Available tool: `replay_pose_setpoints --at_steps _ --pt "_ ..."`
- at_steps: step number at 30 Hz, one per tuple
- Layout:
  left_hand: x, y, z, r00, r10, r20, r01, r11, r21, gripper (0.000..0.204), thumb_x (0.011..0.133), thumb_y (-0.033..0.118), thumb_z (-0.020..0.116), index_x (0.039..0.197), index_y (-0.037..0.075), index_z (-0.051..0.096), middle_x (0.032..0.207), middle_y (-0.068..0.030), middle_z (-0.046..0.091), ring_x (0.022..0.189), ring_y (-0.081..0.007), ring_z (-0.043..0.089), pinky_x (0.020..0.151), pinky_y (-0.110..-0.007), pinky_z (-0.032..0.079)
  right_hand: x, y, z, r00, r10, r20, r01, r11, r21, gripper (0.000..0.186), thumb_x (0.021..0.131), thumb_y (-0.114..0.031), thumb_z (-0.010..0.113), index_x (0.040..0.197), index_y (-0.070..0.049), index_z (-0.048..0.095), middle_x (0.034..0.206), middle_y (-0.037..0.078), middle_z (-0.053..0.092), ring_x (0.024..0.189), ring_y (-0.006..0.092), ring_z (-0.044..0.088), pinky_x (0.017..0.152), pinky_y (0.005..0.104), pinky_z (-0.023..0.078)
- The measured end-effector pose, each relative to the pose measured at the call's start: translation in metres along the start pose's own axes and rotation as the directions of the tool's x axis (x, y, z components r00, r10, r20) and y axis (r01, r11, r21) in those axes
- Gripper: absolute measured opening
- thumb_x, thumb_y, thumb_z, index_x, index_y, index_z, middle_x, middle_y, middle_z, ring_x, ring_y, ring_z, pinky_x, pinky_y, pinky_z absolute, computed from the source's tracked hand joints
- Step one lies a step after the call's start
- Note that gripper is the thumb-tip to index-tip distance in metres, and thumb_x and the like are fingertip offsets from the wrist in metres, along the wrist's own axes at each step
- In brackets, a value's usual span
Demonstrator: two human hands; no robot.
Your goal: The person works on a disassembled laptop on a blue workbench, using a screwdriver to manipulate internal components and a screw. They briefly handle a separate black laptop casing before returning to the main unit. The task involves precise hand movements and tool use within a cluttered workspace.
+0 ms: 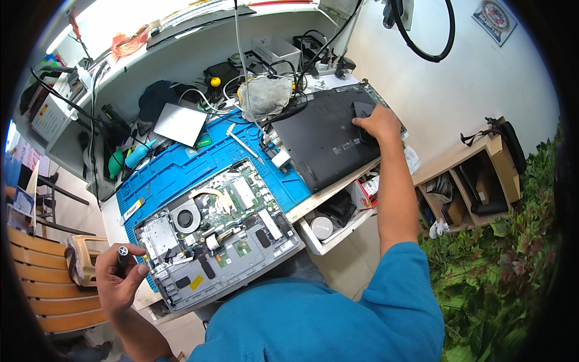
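My left hand (123, 277) is closed round a screwdriver (123, 252) with a dark handle and a round, cross-marked end cap, close to the left corner of an opened laptop base (226, 259). The base lies with its fan (186, 218), copper heat pipe and green circuit board exposed. To its right sits a black laptop cover (322, 142), underside up. Over the cover's far right part, my right hand (381, 123) grips a black flat object (362, 110); the fingers partly hide it, so its exact kind cannot be told.
A blue repair mat (169, 172) lies under the laptop base, with a white pen-like tool (244, 145) on it. Cables and a grey cloth-like bundle (265, 96) crowd the back. Below the bench edge, an open drawer (338, 229) juts out. A wooden shelf (464, 181) stands right.
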State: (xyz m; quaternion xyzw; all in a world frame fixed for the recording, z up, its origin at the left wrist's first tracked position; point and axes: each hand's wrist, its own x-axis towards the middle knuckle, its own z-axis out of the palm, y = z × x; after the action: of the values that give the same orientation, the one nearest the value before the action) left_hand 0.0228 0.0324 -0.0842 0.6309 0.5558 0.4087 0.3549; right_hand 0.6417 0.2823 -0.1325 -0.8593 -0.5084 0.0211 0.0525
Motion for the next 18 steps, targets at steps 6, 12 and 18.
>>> replay_pose_setpoints --at_steps 6,12,18 --pt "-0.002 -0.009 -0.004 0.998 -0.046 0.032 0.046 0.999 -0.017 0.031 0.091 0.018 0.093 0.105 -0.001 0.074 0.072 0.0108 0.048 0.063 -0.0006 0.037 0.058 -0.022 0.025 -0.009 -0.022 -0.02 0.975 -0.134 -0.18 0.157 0.98 0.121 0.079 0.065 -0.052 0.087 0.121 0.003 0.077 0.116 0.026 0.081 0.111 0.04 0.078 0.099 0.0442 0.061" --pt "-0.024 -0.025 -0.01 0.99 -0.136 -0.024 0.134 0.987 -0.084 0.032 0.092 0.02 0.092 0.106 -0.002 0.073 0.07 0.0106 0.048 0.063 -0.0006 0.038 0.058 -0.022 0.025 -0.077 -0.102 -0.08 0.863 -0.505 -0.015 0.496 0.84 0.22 0.069 0.064 -0.052 0.086 0.107 0.001 0.075 0.096 0.021 0.079 0.09 0.0367 0.077 0.085 0.0439 0.06" --pt "-0.032 -0.031 -0.003 0.991 -0.13 -0.042 0.125 0.986 -0.111 0.034 0.091 0.022 0.093 0.105 -0.002 0.074 0.071 0.0092 0.051 0.063 -0.0009 0.04 0.058 -0.022 0.026 -0.042 -0.232 -0.047 0.799 -0.591 -0.112 0.6 0.796 0.08 0.064 0.075 -0.055 0.085 0.104 0.002 0.085 0.108 0.026 0.082 0.106 0.0389 0.081 0.098 0.0452 0.065"
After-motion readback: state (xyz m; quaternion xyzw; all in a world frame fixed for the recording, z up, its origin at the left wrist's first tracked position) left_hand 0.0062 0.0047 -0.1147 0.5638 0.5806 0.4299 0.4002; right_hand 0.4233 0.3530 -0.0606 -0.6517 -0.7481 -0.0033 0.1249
